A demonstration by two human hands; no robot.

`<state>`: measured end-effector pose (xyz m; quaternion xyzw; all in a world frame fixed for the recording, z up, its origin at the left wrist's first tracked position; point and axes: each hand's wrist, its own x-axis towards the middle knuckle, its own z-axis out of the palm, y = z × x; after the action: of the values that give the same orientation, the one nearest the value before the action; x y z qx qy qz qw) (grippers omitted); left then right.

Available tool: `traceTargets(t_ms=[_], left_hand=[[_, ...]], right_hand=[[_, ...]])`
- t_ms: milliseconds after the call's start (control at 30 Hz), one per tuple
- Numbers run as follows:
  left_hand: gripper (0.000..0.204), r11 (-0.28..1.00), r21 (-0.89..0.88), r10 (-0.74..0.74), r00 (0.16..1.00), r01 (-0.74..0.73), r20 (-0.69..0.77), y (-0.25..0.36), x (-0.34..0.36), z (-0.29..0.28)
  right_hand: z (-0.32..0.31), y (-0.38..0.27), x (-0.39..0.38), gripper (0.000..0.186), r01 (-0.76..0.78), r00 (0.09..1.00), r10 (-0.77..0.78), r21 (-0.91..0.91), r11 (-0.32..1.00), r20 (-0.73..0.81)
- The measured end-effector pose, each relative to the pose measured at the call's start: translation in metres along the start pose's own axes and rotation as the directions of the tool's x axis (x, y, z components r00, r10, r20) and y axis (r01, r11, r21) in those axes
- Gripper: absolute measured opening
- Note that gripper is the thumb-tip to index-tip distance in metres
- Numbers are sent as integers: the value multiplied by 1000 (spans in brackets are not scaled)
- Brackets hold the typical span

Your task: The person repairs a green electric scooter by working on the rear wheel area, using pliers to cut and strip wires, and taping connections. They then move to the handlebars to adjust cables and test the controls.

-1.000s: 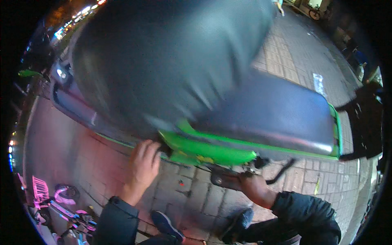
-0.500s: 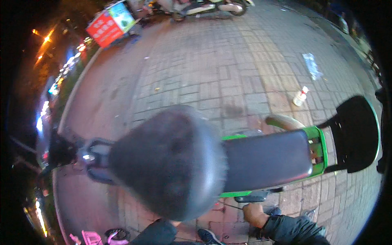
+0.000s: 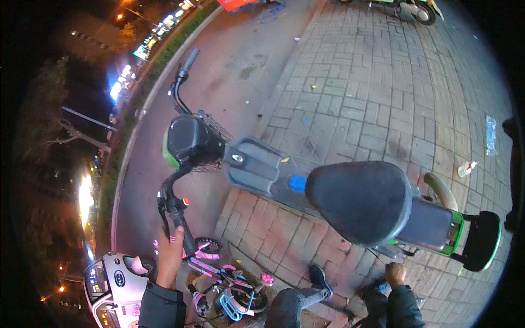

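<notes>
A green-and-black electric bike (image 3: 273, 180) stands across my view, its handlebar to the left and its rear to the right. My left hand (image 3: 170, 257) is at the near handlebar grip (image 3: 186, 232), thumb along it, with the fingers partly hidden. Close to the bike's near side, below and behind the black saddle (image 3: 358, 202), my right hand (image 3: 395, 273) is closed in a fist. A thin dark line runs toward that fist from under the saddle; what the fingers hold is hidden. Behind the saddle lies a long dark rear seat (image 3: 426, 221).
A pink child's bicycle (image 3: 235, 284) and a pink-white toy-like vehicle (image 3: 117, 290) stand near at lower left. A bottle (image 3: 467, 169) and a clear plastic wrapper (image 3: 491, 135) lie on the paving at right. Another scooter (image 3: 415, 11) is parked far off.
The view has swung left, bringing the handlebar and front of the bike into sight. My left hand, earlier mostly hidden below the saddle, is now at the near grip. My right hand stays low beside the bike.
</notes>
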<state>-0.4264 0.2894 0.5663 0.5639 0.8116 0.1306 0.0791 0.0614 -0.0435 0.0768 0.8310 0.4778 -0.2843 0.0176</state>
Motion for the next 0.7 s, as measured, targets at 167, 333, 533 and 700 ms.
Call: traceTargets(t_ms=[167, 333, 533, 700], left_hand=[[52, 970, -3, 240, 958, -243, 155, -2, 23, -19], [79, 938, -101, 343, 934, -333, 100, -47, 45, 6], [82, 979, 184, 53, 976, -93, 209, -120, 128, -60], [59, 756, 646, 190, 980, -106, -62, -153, 194, -70]], right_hand=[[-3, -9, -19, 28, -115, 973, 93, 94, 989, 211], [24, -6, -31, 29, -64, 997, 45, 318, 946, 66], [25, -2, -22, 35, -56, 996, 78, 441, 896, -31], [22, 7, -22, 29, -21, 997, 53, 500, 866, -48]])
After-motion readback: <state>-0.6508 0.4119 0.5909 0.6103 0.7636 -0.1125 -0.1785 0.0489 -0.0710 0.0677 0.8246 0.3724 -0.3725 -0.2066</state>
